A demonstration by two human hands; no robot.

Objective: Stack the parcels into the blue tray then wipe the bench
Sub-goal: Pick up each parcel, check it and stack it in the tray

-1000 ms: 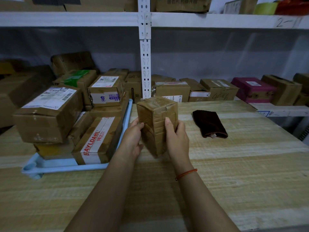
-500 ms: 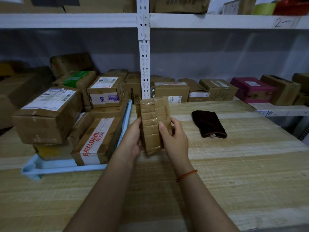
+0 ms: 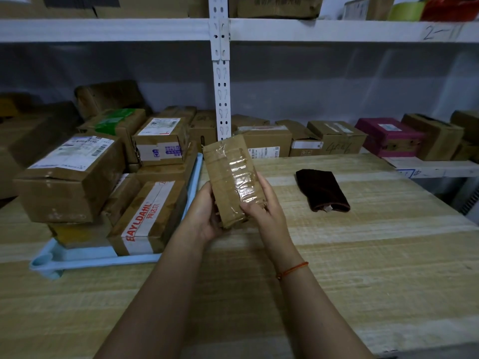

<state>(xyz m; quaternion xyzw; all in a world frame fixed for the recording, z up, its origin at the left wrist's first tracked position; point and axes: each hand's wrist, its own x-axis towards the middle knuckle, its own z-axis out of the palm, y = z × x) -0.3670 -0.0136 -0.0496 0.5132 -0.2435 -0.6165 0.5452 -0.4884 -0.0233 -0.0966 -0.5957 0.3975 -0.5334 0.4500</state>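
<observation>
A small brown parcel (image 3: 230, 177) wrapped in clear tape is held up over the wooden bench (image 3: 363, 255), just right of the blue tray (image 3: 96, 257). My left hand (image 3: 204, 216) grips its lower left side and my right hand (image 3: 261, 203) grips its lower right edge. The parcel is tilted, its taped face turned toward me. Several cardboard parcels are stacked in the tray, among them a large labelled box (image 3: 70, 177) and one with red lettering (image 3: 147, 218). A dark cloth (image 3: 322, 190) lies flat on the bench to the right.
Behind the bench a lower shelf holds several cardboard boxes (image 3: 334, 137) and a magenta box (image 3: 388, 136). A white perforated upright (image 3: 221, 73) rises at the middle back. An upper shelf (image 3: 337, 31) carries more boxes.
Both hands have turned the parcel: a second ago a wide face and corner pointed at me, now its narrower taped face shows and it leans left. The tray and cloth have stayed put.
</observation>
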